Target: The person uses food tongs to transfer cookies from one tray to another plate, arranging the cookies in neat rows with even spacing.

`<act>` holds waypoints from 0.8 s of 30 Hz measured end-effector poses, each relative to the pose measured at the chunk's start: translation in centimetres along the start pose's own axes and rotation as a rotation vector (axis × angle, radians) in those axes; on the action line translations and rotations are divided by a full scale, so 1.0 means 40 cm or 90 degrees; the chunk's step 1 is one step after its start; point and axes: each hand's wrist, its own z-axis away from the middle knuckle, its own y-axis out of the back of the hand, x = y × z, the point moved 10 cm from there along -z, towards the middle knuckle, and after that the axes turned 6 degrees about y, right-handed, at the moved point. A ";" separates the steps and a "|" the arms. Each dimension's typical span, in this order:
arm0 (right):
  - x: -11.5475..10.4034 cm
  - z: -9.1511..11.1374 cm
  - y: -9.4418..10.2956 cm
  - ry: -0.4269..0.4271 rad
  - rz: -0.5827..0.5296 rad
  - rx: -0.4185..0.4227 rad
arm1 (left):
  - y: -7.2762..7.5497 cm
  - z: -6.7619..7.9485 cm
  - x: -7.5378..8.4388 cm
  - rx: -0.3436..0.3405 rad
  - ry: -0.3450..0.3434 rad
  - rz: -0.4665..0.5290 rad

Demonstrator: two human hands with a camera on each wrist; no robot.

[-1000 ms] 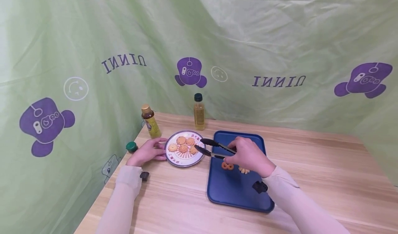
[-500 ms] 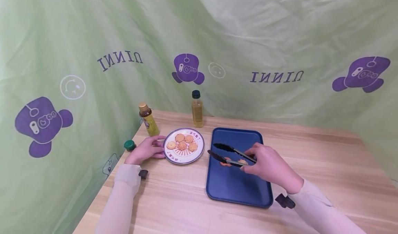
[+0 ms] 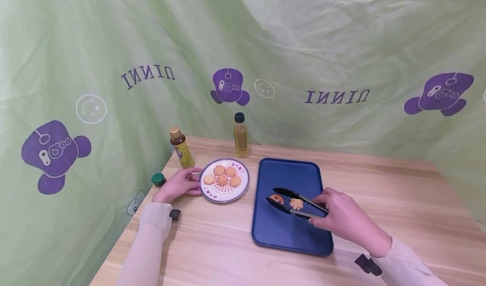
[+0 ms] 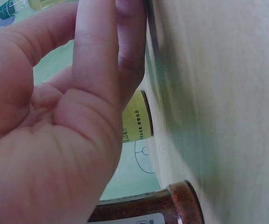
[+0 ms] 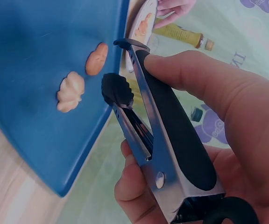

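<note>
My right hand (image 3: pixel 343 218) grips black-tipped metal tongs (image 5: pixel 160 126), thumb on one arm and fingers curled round the other. Their tips are spread apart over the blue tray (image 3: pixel 292 239). In the head view they overlap a brown pretzel-shaped cookie (image 3: pixel 276 199), and a pale flower-shaped cookie (image 3: pixel 296 204) shows between the arms. Both cookies lie on the tray. My left hand (image 3: pixel 178 184) is at the left rim of a round white plate (image 3: pixel 216 195), fingertips touching its edge, fingers loosely extended. Several round cookies (image 3: pixel 222 179) sit on the plate.
Behind the plate stand a yellow-labelled bottle (image 3: pixel 183 151) and an oil bottle (image 3: pixel 241 138) with a dark cap. A green-capped jar (image 3: pixel 158 179) is beside my left wrist. A green printed curtain (image 3: pixel 284 33) hangs behind and left of the wooden table (image 3: pixel 398 201).
My right hand has drawn the tongs from the plate's right edge to the right and nearer, over the tray's cookies. The left hand stays at the plate.
</note>
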 end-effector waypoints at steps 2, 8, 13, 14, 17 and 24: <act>0.005 0.008 -0.001 -0.002 0.005 -0.001 | -0.001 0.003 0.000 0.000 0.002 -0.004; 0.009 0.018 0.000 -0.002 0.010 -0.007 | -0.001 0.010 0.003 0.001 -0.003 -0.008; 0.008 0.018 -0.002 -0.003 0.016 -0.013 | -0.001 0.010 0.003 -0.002 -0.011 0.000; 0.008 0.017 -0.003 -0.005 0.017 -0.014 | -0.001 0.010 0.003 -0.003 -0.012 0.002; 0.012 0.015 -0.009 -0.016 0.013 -0.021 | -0.003 0.006 0.002 -0.005 -0.014 0.003; 0.013 0.012 -0.016 -0.022 0.012 -0.024 | -0.003 0.005 0.002 -0.004 -0.011 -0.002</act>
